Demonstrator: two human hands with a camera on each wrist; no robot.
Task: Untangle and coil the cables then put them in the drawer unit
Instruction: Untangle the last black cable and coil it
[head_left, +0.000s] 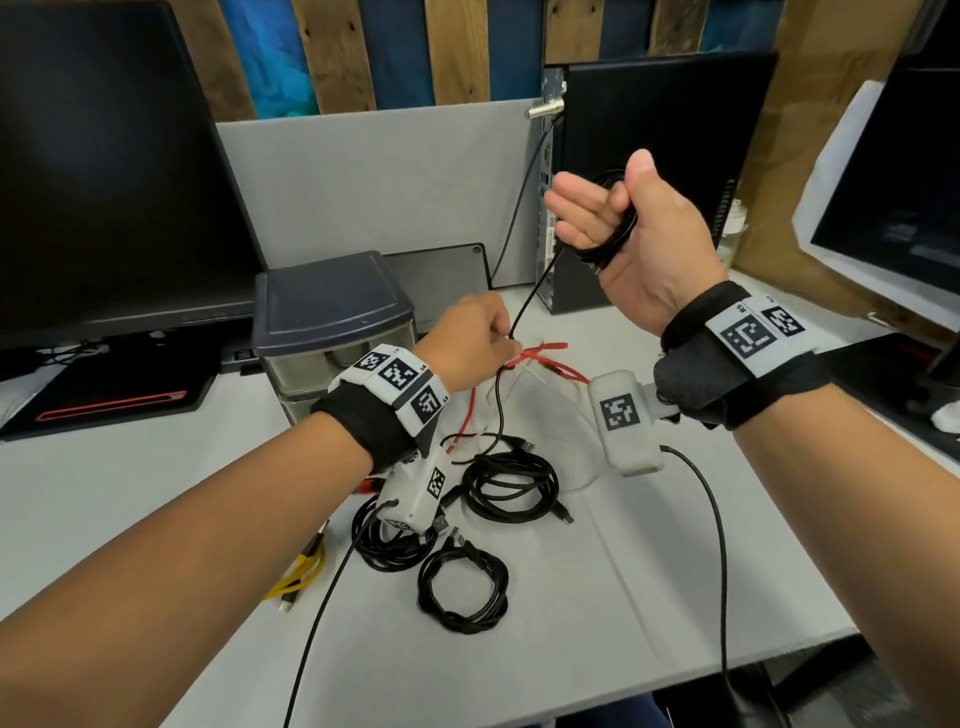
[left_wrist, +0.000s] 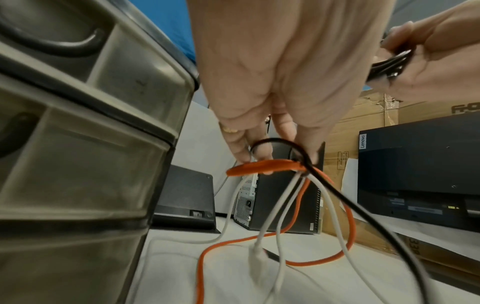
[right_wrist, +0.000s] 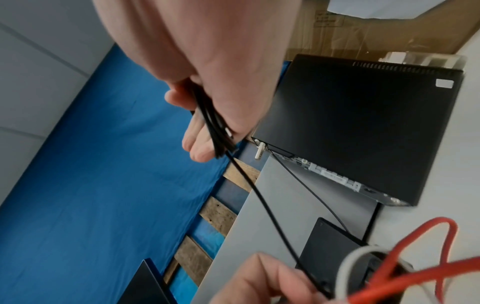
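Cables lie and hang all around the drawer unit (head_left: 332, 317), a small grey box with see-through drawers that sits on the white table (head_left: 597, 597). One thin black cable (head_left: 532, 291) is up in the air, just to the right of the drawer unit. The right hand (head_left: 631, 244) is lifted high and its fingers curl around a few black loops of this cable, with the thumb sticking up. From those loops the black cable runs down in a tight line to the left hand (head_left: 470, 345).

The left hand is right beside the drawer unit, near its top. Its fingertips (left_wrist: 259, 152) pinch a knot where the black cable crosses a red cable (head_left: 543, 356) and a white cable (left_wrist: 285, 205). In the left wrist view the red cable looks orange and soft, like cloth, and it makes a big loop down onto the table. The white cable is smooth and thin and hangs in a few strands with a plug at the end.

In front of the drawer unit, three black cables (head_left: 511, 483) are wound into neat round coils flat on the table, close together. One is partly hidden under the left wrist. A yellow cable (head_left: 304, 569) lies to the left of these coils.

Behind the drawer unit stands a grey divider wall (head_left: 374, 182), with a black computer box (head_left: 649, 171) to the right of it.
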